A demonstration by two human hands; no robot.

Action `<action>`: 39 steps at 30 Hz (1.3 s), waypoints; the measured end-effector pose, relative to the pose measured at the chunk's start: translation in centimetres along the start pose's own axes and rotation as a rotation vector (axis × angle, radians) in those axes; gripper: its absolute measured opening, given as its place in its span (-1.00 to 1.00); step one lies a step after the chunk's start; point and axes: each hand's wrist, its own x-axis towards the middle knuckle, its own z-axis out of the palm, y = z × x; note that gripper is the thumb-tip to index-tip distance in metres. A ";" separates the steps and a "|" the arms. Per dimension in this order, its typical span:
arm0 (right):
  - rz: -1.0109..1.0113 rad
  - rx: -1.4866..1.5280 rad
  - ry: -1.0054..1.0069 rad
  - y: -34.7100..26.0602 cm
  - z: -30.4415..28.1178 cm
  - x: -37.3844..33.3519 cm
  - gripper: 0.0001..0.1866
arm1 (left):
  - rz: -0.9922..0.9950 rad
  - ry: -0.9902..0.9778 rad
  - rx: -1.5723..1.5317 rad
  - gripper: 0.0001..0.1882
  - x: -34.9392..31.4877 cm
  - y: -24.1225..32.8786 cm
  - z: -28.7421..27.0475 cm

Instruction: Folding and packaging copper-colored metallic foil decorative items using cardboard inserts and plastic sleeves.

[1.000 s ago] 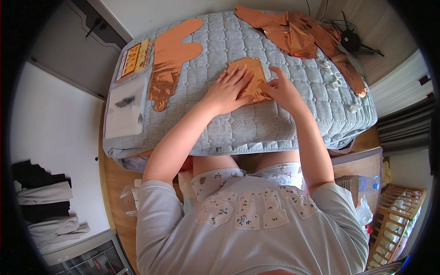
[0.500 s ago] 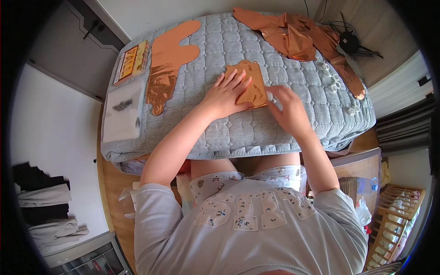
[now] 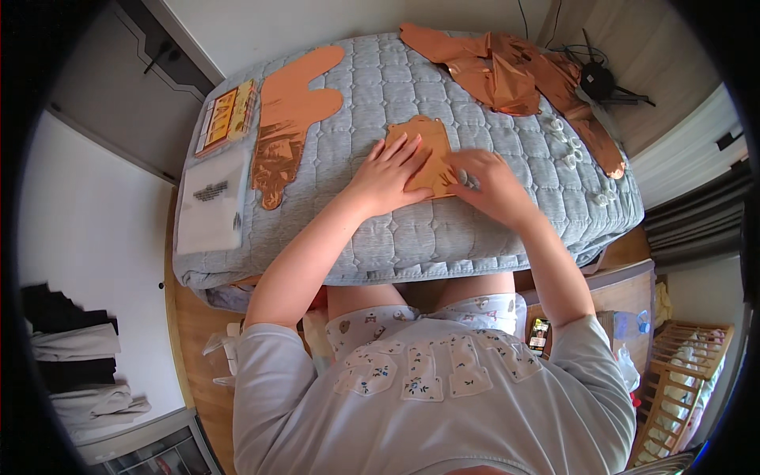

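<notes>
A folded sheet of shiny copper-coloured foil, apparently a flat foil balloon (image 3: 431, 154), lies on the grey quilted mattress (image 3: 372, 245) in front of me. My left hand (image 3: 389, 174) rests flat across its left side with fingers spread. At its lower right edge is my right hand (image 3: 489, 184), thumb and fingers apart and bent, the tips touching the foil's edge. To the left lies another flat copper foil balloon (image 3: 297, 107) with rounded lobes. A larger crumpled copper foil piece (image 3: 507, 79) stretches over the far right.
Left of the balloons are a yellow-and-red packet (image 3: 227, 117) and a translucent white plastic bag (image 3: 210, 202). Small coils of white ribbon (image 3: 568, 150) sit on the right. A black device with antennas (image 3: 603, 81) stands at the far right corner. A phone (image 3: 540, 336) lies below, right of my leg.
My right hand has moved slightly left, onto the foil's lower right edge. My left hand stays flat on it. The view has shifted a little, and the phone now shows.
</notes>
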 end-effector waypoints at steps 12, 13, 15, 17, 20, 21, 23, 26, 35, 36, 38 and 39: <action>0.011 -0.321 -0.073 2.5 -0.1 3.8 0.18 | 0.010 -0.029 -0.046 -0.06 0.2 0.2 -1.3; 0.021 -0.344 -0.083 2.3 -0.2 3.9 0.21 | 0.022 -0.025 -0.094 -0.05 0.1 0.0 -1.6; 0.016 -0.346 -0.100 2.4 0.0 4.1 0.23 | 0.012 -0.037 -0.141 -0.02 -0.1 -0.7 -1.6; 0.012 -0.347 -0.115 2.4 -0.1 4.1 0.24 | 0.005 -0.050 -0.186 0.02 -0.7 -1.2 -1.8; 0.023 -0.335 -0.126 2.3 0.0 3.9 0.24 | -0.019 -0.072 -0.186 0.07 -2.1 -2.0 -2.3; 0.000 -0.331 -0.109 2.6 0.1 3.8 0.24 | -0.034 -0.088 -0.190 0.12 -2.3 -2.3 -2.5; -0.034 -0.323 -0.094 2.3 0.1 3.8 0.25 | -0.060 -0.106 -0.190 0.17 -3.0 -2.9 -2.9; 0.004 -0.297 -0.116 2.0 -0.2 3.7 0.24 | -0.140 -0.154 -0.052 0.27 -3.6 -3.5 -3.6; -0.038 -0.278 -0.075 2.7 0.1 3.8 0.24 | -0.233 -0.245 -0.037 0.44 -3.5 -3.5 -4.8; -0.040 -0.272 -0.075 2.7 0.0 3.8 0.24 | -0.236 -0.246 -0.041 0.45 -3.4 -3.5 -4.8; -0.040 -0.268 -0.074 2.6 -0.3 3.7 0.24 | -0.236 -0.246 -0.045 0.45 -3.1 -3.5 -5.0; -0.027 -0.260 -0.082 2.4 -0.4 3.7 0.24 | -0.235 -0.271 -0.047 0.46 -3.0 -3.4 -5.1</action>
